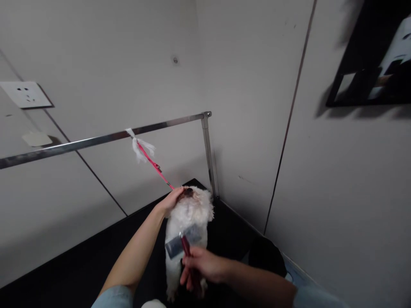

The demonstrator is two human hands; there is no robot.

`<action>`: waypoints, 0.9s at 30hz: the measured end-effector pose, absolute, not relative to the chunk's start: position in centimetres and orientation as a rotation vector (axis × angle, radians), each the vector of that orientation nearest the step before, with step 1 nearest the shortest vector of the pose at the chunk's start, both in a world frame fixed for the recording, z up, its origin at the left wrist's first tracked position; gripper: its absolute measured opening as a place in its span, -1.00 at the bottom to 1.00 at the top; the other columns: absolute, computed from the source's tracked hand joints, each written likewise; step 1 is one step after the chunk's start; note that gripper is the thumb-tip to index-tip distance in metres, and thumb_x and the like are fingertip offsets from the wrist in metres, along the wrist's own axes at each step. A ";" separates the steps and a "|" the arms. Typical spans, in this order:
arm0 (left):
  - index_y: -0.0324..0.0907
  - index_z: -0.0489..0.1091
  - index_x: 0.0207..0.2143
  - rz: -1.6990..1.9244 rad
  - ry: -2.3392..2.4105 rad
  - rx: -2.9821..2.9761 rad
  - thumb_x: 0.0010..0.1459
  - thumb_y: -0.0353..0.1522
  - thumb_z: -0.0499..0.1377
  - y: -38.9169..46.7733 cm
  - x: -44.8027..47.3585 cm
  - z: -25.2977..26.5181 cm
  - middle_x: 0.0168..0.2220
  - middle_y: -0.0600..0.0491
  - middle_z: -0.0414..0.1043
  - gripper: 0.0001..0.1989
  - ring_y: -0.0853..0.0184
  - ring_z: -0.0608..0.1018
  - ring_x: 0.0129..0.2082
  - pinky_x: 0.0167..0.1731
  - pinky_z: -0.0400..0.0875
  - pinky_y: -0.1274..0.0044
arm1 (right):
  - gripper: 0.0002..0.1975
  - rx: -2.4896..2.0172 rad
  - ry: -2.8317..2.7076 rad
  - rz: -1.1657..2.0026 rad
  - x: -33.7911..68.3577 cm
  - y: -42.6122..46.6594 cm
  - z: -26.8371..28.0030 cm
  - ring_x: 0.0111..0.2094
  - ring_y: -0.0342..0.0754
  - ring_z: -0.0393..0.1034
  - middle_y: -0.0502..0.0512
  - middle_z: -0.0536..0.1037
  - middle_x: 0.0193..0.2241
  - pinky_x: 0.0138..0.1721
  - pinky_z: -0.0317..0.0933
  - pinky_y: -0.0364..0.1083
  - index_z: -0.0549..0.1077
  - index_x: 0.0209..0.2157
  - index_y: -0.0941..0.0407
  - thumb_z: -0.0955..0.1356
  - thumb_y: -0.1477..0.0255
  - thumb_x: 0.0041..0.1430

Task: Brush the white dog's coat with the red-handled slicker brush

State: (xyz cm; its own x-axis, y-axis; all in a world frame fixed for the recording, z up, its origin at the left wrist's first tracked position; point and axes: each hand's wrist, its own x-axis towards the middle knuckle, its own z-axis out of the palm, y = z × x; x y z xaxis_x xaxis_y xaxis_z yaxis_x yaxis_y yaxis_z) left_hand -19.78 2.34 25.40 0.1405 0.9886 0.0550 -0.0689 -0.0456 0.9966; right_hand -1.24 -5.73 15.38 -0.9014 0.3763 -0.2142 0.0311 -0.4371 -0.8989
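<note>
Head view: right hand wraps a red-handled grey brush, flat end ahead of it, before a curly white dog; left hand, grip unclear, touches the dog's head.

So the dog is on the tabletop near the wall corner, rail behind it, leash running from that down toward its head. Left hand sits at the head's left side, right hand lower, brush in front of the body. Outlet is up left.
</note>
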 end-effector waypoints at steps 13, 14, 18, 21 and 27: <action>-0.20 0.42 -0.10 1.266 1.112 1.532 -0.17 -0.20 0.43 2.6 -20.5 24.4 -0.10 -0.08 0.49 -0.43 0.20 0.50 -0.09 0.00 0.30 0.39 | -0.60 -0.617 -1.472 2.405 -1.3 -7.6 11.5 -0.56 -0.13 0.40 0.08 0.53 -0.47 -0.51 0.24 -0.14 0.25 -0.36 0.14 0.37 0.10 0.08; -0.21 0.41 -0.11 1.284 1.105 1.531 -0.15 -0.20 0.42 2.7 -20.5 24.2 -0.11 -0.08 0.49 -0.46 0.21 0.49 -0.09 0.01 0.29 0.38 | -0.61 -0.598 -1.447 2.267 -1.4 -7.0 12.1 -0.53 -0.13 0.42 0.06 0.53 -0.45 -0.49 0.24 -0.15 0.22 -0.33 0.13 0.38 0.12 0.08; -0.23 0.41 -0.14 1.316 1.081 1.551 -0.11 -0.21 0.40 2.9 -20.7 23.8 -0.16 -0.05 0.49 -0.51 0.23 0.49 -0.13 -0.01 0.31 0.39 | -0.64 -0.751 -1.490 2.031 -2.2 -5.8 11.2 -0.55 -0.18 0.36 -0.03 0.47 -0.50 -0.55 0.17 -0.20 0.19 -0.36 0.11 0.34 0.13 0.15; -0.22 0.41 -0.14 1.346 1.066 1.571 -0.10 -0.21 0.40 2.9 -20.9 23.7 -0.15 -0.05 0.48 -0.52 0.23 0.48 -0.10 0.02 0.29 0.39 | -0.60 -0.732 -1.547 2.180 -1.9 -7.3 8.5 -0.62 -0.20 0.30 -0.06 0.42 -0.57 -0.58 0.15 -0.20 0.24 -0.36 0.13 0.33 0.06 0.13; -0.21 0.36 -0.05 1.301 1.063 1.653 -0.06 -0.18 0.37 2.8 -21.5 23.2 -0.07 -0.09 0.44 -0.46 0.19 0.46 -0.04 0.06 0.29 0.36 | -0.58 -0.605 -0.929 1.964 -1.9 -4.2 12.1 -0.34 -0.10 0.45 0.01 0.47 -0.32 -0.25 0.33 -0.04 0.24 -0.22 0.07 0.40 0.09 0.08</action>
